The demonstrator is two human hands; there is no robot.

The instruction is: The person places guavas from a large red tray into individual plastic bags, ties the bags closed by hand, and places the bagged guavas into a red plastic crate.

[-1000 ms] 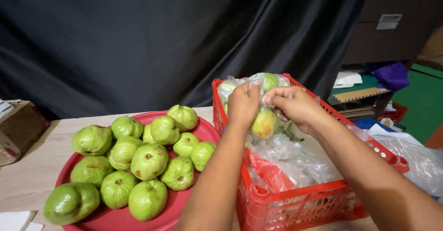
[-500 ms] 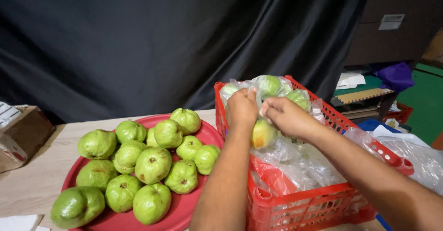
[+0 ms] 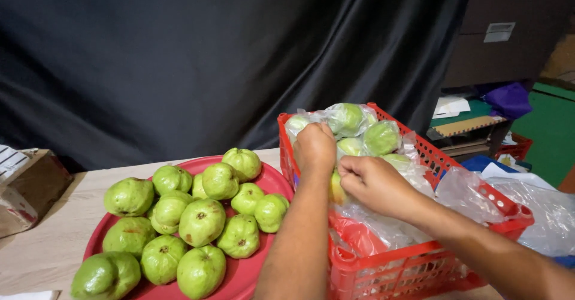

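Here, both my hands work inside the red plastic crate point(image 3: 419, 270), the landmark of this scene. My left hand point(image 3: 314, 147) sits at the crate's near-left corner, knuckles up and fingers curled tight into a fist over the clear plastic wrapping point(image 3: 383, 228) that lines the crate; whether it pinches the plastic or a fruit underneath I cannot tell. My right hand point(image 3: 374, 183) lies just beside it, toward the crate's middle, fingers folded in around a yellowish-green guava point(image 3: 336, 187), of which only a sliver shows between my two hands.

Behind my hands, at the crate's far end, several bagged guavas point(image 3: 365, 133) are heaped above the rim, pale green under the film. More loose plastic point(image 3: 539, 210) spills over the crate's right side.

Left of the crate, touching its wall, stands a round red tray point(image 3: 239, 276) piled with loose green guavas point(image 3: 200, 219), more than a dozen of them, stems mostly upward. Farther left of the crate, past the tray, a cardboard box point(image 3: 30, 186) rests on the wooden table point(image 3: 54, 258). A black curtain point(image 3: 209, 60) hangs behind the crate, and to the crate's right rear are dark drawers point(image 3: 515, 30) and cluttered shelves.
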